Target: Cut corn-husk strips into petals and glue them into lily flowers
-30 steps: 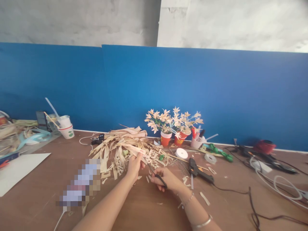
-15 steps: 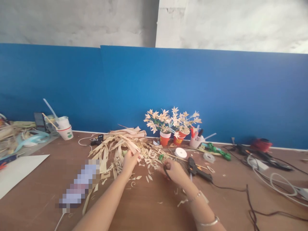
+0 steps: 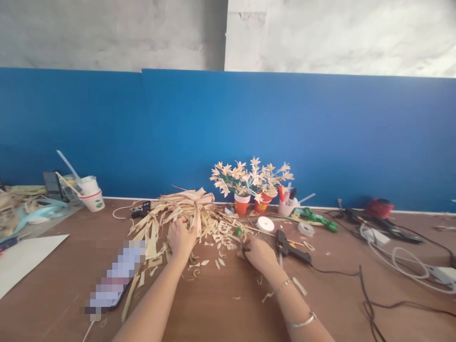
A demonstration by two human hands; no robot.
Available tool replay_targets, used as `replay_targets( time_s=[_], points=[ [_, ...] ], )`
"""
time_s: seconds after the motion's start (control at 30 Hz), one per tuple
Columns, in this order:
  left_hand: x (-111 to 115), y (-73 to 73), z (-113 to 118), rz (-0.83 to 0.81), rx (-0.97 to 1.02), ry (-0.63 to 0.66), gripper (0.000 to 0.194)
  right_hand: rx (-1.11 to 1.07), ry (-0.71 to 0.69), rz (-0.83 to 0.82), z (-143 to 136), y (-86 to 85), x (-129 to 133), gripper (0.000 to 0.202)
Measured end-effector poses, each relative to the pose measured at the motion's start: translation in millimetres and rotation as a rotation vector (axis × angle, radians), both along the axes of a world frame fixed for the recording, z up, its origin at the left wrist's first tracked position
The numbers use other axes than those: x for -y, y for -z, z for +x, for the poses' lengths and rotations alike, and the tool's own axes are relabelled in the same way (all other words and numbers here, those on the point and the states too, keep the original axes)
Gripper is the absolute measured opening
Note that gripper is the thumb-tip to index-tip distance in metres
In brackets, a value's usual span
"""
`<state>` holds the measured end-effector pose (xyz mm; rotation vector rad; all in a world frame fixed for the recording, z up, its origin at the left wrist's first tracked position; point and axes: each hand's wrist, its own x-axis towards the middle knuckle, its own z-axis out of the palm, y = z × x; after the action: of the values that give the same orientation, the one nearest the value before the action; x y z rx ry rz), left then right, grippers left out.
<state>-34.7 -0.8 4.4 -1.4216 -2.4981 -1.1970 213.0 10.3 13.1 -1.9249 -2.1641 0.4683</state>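
Note:
Dry, pale husk strips [image 3: 151, 240] lie in a heap at the middle of the table. My left hand [image 3: 181, 237] is at the heap with its fingers bent down among the strips; what its fingertips hold is hidden. Small cut pieces [image 3: 221, 237] are scattered between my hands. To their right, my right hand [image 3: 257, 254] is closed around the dark handles of scissors [image 3: 245, 250]. Behind it stand two red cups [image 3: 242, 205] with pale husk flowers [image 3: 231, 175]. A white roll [image 3: 265, 223] lies beyond my right hand.
A black glue gun [image 3: 290, 249] lies right of my right hand, its cable running right. Nearby are a clear tape roll [image 3: 306, 229] and a cup of pens [image 3: 286, 208]. A blurred-out phone [image 3: 116, 280], white sheet [image 3: 30, 256] and paper cups [image 3: 93, 199] are on the left.
My left hand has moved left and down onto the heap, and the strip it held up now rests behind it on the heap. My right hand has barely moved. The view has shifted slightly.

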Motion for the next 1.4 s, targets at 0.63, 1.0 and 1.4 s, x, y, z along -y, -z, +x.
replay_targets(
  time_s=[0.63,1.0,1.4],
  points=[
    [17,-12.1,62,-0.224,-0.700,0.787,0.020,-0.134,-0.015,0.176,-14,-1.1,8,0.017],
    [25,-3.7,50,-0.039,-0.287,0.829,0.016,-0.448,-0.385,0.431,-33,10.8,19,0.022],
    [34,-1.5,50,0.064,-0.222,0.842,0.011,-0.564,-0.403,0.459,-35,16.4,19,0.011]
  ],
)
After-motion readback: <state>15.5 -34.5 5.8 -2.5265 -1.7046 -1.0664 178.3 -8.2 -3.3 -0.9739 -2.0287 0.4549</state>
